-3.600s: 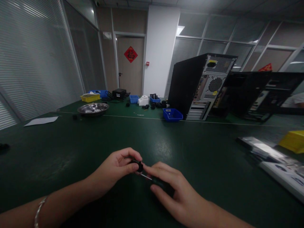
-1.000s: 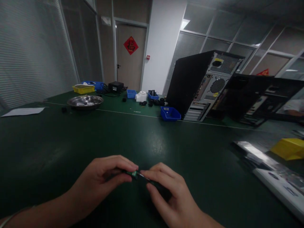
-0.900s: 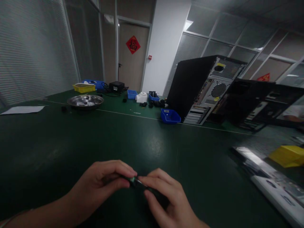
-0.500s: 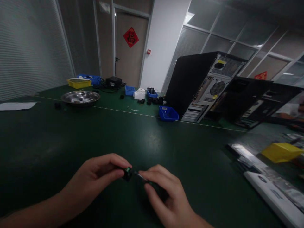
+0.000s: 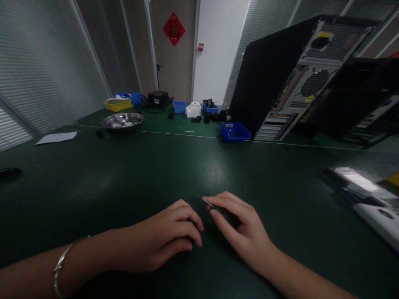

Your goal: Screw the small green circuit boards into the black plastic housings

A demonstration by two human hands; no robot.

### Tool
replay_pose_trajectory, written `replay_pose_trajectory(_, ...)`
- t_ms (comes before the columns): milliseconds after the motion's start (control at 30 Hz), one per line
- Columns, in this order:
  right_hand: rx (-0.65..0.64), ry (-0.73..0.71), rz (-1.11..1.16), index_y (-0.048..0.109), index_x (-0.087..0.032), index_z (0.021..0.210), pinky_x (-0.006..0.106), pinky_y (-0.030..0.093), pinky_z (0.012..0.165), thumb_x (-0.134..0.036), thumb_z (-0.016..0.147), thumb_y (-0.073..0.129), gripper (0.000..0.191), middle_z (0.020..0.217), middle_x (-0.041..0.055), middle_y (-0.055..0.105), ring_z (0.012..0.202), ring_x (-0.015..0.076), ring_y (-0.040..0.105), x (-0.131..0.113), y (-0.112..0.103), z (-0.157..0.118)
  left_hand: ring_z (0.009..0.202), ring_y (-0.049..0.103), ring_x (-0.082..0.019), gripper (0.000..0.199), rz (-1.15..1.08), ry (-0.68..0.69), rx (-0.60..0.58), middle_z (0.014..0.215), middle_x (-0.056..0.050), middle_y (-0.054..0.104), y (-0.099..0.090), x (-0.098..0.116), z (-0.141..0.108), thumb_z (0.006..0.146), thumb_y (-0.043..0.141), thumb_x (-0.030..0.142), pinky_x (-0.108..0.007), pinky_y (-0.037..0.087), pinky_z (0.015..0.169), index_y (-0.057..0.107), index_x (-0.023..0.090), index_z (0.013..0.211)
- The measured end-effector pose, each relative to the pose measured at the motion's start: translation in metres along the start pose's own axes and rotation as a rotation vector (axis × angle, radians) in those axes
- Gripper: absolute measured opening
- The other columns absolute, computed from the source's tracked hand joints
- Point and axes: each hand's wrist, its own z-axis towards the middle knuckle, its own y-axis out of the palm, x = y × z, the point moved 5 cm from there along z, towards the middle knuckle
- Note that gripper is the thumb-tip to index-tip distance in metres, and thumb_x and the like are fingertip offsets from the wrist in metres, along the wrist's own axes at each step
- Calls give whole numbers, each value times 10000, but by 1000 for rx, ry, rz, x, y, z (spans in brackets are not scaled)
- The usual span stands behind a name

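Left hand (image 5: pixel 166 236) has rolled palm-down over a dark piece (image 5: pixel 184 256), its grip too hidden to tell. Right hand (image 5: pixel 245 224) pinches a slim tool (image 5: pixel 207 202).

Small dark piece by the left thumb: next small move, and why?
Probably tilt the left hand to expose the dark piece: it's mostly hidden under the thumb, and the thin metal tool in the right hand points clear of it.

Left hand (image 5: pixel 170 236) beside right hand (image 5: pixel 245 226), 2 sets of curled fingers (image 5: pixel 190 216).
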Motion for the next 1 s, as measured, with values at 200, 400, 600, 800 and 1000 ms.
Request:
replay_pose_trajectory(200, -40, 18, -28, 651, -214, 1154, 303, 498, 788, -112, 924, 549, 271, 985, 51, 660, 897, 176, 632, -2, 1, 0, 951, 555, -227, 184, 51, -87, 72, 1031, -67, 618, -5, -5, -2, 889, 622, 299, -351, 457, 886, 610, 210, 1049)
replay_pose_trajectory(400, -222, 136, -154, 635, -209, 1014, 273, 480, 707, -156, 859, 654, 165, 904, 9, 633, 796, 157, 625, -8, 10, -8, 966, 555, -276, 381, 94, -187, -5, 1068, -84, 595, -2, -6, -7, 751, 754, 393, -420, 452, 900, 607, 200, 1043)
replay_pose_trajectory(600, -465, 206, -315, 645, -211, 1023, 276, 480, 657, -313, 754, 799, 327, 966, 18, 678, 807, 191, 655, -13, 28, -15, 947, 560, -195, 332, -56, -190, 59, 1113, -48, 528, -2, -24, -6, 841, 620, 145, -308, 486, 814, 533, 231, 1150)
replay_pose_trajectory(800, -533, 163, -397, 680, -215, 970, 288, 491, 648, -257, 786, 760, 205, 968, 22, 661, 787, 193, 662, -14, 35, -16, 955, 554, -179, 342, -99, -180, 135, 1130, -49, 512, -2, -24, -2, 821, 666, 127, -293, 486, 820, 564, 221, 1134)
replay_pose_trajectory(1000, -305, 111, -156, 652, -209, 979, 275, 502, 678, -172, 787, 749, 218, 959, 28, 633, 817, 176, 639, -17, 20, -12, 924, 586, -185, 333, -203, -222, 214, 1046, -25, 613, 0, -27, -3, 851, 656, 167, -320, 467, 813, 546, 241, 1157)
